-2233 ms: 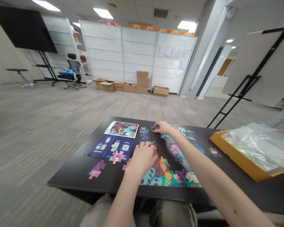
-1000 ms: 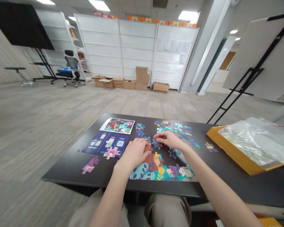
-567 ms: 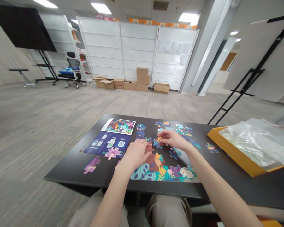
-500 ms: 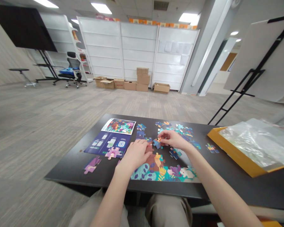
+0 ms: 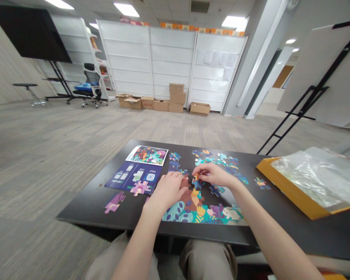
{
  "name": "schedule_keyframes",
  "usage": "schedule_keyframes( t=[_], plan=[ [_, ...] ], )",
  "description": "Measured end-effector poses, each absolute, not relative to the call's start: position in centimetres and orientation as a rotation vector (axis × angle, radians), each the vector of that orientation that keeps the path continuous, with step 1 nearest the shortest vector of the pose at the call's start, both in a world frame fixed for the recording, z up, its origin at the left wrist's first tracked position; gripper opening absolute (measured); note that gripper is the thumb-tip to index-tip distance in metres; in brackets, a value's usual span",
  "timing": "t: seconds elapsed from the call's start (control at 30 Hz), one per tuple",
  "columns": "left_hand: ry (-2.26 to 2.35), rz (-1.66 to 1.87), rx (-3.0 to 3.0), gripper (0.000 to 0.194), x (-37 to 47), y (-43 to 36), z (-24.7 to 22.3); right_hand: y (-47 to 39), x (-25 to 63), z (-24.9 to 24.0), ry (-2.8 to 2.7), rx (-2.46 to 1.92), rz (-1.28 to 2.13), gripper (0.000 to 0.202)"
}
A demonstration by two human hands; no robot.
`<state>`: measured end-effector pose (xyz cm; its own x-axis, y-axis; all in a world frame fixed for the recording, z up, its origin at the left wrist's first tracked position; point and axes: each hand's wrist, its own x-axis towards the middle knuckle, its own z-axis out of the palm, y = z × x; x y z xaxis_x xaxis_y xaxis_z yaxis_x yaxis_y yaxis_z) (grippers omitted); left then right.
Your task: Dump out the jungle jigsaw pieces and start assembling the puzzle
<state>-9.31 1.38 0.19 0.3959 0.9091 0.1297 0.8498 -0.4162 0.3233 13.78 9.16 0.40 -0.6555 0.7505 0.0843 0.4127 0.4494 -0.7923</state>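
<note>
My left hand (image 5: pixel 170 189) lies flat over the left side of the partly joined jigsaw puzzle (image 5: pixel 204 214), its fingers stretched out and covering some pieces. Between the thumb and fingers of my right hand (image 5: pixel 211 174) is a blue and orange puzzle piece (image 5: pixel 196 182), held just above the brown part of the picture. More dark blue pieces (image 5: pixel 215 189) lie below my right hand. Loose pieces (image 5: pixel 221 157) are spread behind it. Two pink and purple pieces, one a pink puzzle piece (image 5: pixel 139 188) and the other a purple puzzle piece (image 5: pixel 114 202), lie to the left.
A reference picture card (image 5: pixel 148 155) and a dark blue leaflet (image 5: pixel 122 175) lie at the table's left. At the right stands a yellow box (image 5: pixel 291 190) with clear plastic in it. One colourful piece (image 5: pixel 261 183) lies beside the box on the black table (image 5: pixel 84 202).
My right hand has moved slightly with its piece, which has turned and now sits a little lower and to the right. My left hand stays in place.
</note>
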Motion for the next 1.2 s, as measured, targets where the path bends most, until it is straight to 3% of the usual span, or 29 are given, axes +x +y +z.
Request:
schedule_keyframes(
  t=[0.23,0.43,0.57,0.7,0.9,1.07,1.2],
  plan=[
    [1.574,0.423,2.454,0.028,-9.4,1.3,0.2,8.8,13.4,0.5,-2.345,-1.001,0.971,0.04],
    [1.563,0.428,2.464,0.028,-9.4,1.3,0.1,8.3,13.6,1.0,-2.445,-1.13,0.685,0.017],
    [1.563,0.423,2.466,0.027,-9.4,1.3,0.1,7.8,13.5,1.3,-2.582,-1.121,0.575,0.034],
    [1.565,0.415,2.457,0.027,-9.4,1.3,0.2,7.7,13.8,1.4,-2.666,-1.086,0.562,0.03],
    [1.562,0.425,2.449,0.028,-9.3,1.3,0.2,8.1,14.5,1.2,-2.712,-1.109,0.506,0.049],
    [1.57,0.425,2.452,0.026,-9.4,1.3,0.2,7.9,13.8,0.8,-2.64,-1.239,0.372,0.021],
    [1.572,0.421,2.455,0.026,-9.4,1.2,0.2,7.2,13.2,0.7,-2.661,-1.249,0.329,0.033]
  ],
)
